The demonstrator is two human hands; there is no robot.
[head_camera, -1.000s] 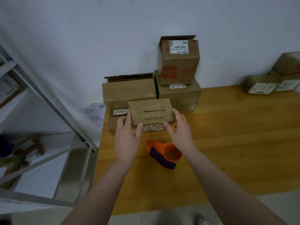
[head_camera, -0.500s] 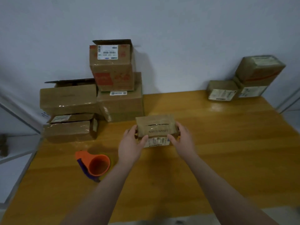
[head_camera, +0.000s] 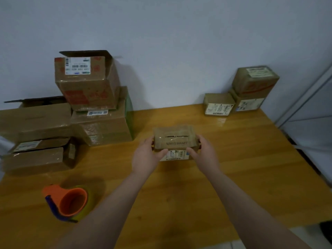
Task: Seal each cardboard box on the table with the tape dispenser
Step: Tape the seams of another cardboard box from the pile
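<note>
At the back left corner of the table (head_camera: 179,198), a pile of cardboard boxes: a flat box (head_camera: 36,159) lowest and nearest the left edge, an open box (head_camera: 36,119) stacked on it, a wide box (head_camera: 106,128) just beside it against the wall, and on top of that a labelled box (head_camera: 86,81), tilted, top flap up. Near the front left corner, apart from the pile, an orange tape dispenser (head_camera: 69,202) lying on its side, untouched. Toward the middle of the table, a small box (head_camera: 174,141) gripped at both ends: left hand (head_camera: 145,157) on its left end, right hand (head_camera: 204,153) on its right end, each thumb laid on the front face. Fingers (head_camera: 149,141) curled round the ends, holding the box. A slit across the top, a white label low on the front. Resting on the table or lifted just off it: cannot tell. At the back right corner, a low box (head_camera: 218,105) touching a stack of two boxes (head_camera: 255,81).
</note>
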